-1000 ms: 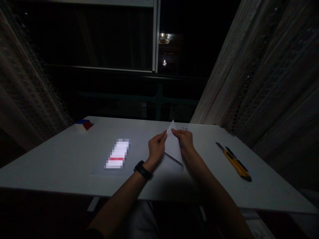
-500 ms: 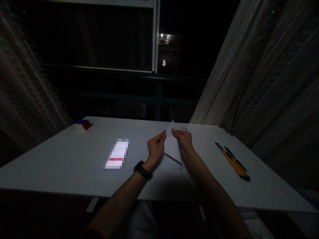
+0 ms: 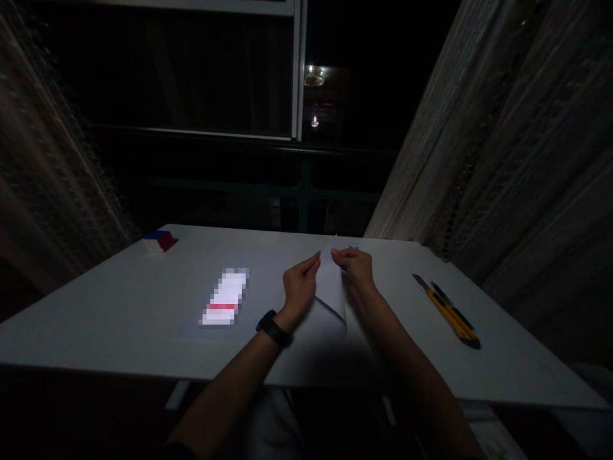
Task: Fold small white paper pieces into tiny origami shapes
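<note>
A folded sheet of white paper (image 3: 329,295) is raised off the white table (image 3: 119,306), its pointed tip upward between my hands. My left hand (image 3: 299,287), with a black watch on the wrist, pinches the paper's left edge near the tip. On the right edge my right hand (image 3: 355,268) pinches it too, fingers closed on the fold. The paper's lower part curls toward the table.
A blurred white and red item (image 3: 225,297) lies on a sheet left of my hands. A colour cube (image 3: 158,240) sits at the far left corner. A yellow utility knife (image 3: 450,314) and a dark pen lie at the right. Curtains hang on both sides of a dark window.
The paper has tilted slightly, its lower right corner drawn inward and its tip a little lower. Both hands stay pinched on it, almost in the same place.
</note>
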Demonstrator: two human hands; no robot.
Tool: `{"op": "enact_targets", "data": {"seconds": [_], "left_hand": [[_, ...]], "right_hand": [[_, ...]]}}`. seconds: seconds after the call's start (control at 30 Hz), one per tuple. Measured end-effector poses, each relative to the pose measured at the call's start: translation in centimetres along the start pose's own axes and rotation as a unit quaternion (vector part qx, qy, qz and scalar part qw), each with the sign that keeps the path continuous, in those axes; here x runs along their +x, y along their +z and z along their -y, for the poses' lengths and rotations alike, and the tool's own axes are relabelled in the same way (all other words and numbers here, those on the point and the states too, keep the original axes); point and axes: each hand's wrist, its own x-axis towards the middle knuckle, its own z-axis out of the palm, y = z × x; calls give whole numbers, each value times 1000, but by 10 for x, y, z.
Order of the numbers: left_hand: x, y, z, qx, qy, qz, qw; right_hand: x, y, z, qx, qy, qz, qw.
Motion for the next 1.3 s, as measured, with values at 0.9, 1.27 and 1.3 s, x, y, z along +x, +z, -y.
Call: {"op": "enact_targets", "data": {"seconds": [0.9,1.27,1.3], "left_hand": [[0,-4,-2,15,-12,-11,1000],[-1,0,-3,-37,-37,26,998],[-1,0,-3,-42,-39,24,998]], "right_hand": [[1,-7,-15,-124,-34,28,991],[0,-4,-9,-27,10,-50,998],[0,-4,-10,-23,9,-51,998]]}}
